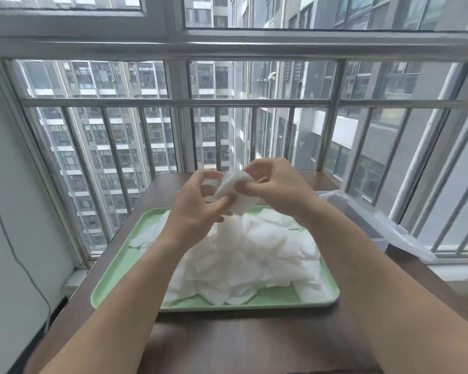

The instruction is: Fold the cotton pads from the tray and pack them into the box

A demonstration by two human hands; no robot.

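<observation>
both hands, left hand [197, 209] and right hand [278, 184], pinch one cotton pad [235, 190] with curled fingers above the green tray [119, 282] of loose pads.

Tray [125, 265]: pale green plastic, smooth, satin sheen.
Cotton pads [249, 255], heaped on it: white fibrous cotton, soft, matt, edges slightly fuzzy.
Held pad [235, 184], 12 o'clock of the heap: same matt white cotton, creased.
Desk [241, 338]: dark brown wood-grain surface, smooth, low gloss.
Box [357, 209], 3 o'clock of the tray: translucent whitish plastic, with crinkled film.
Railing [173, 102], 12 o'clock: grey metal bars, dull shine.
</observation>
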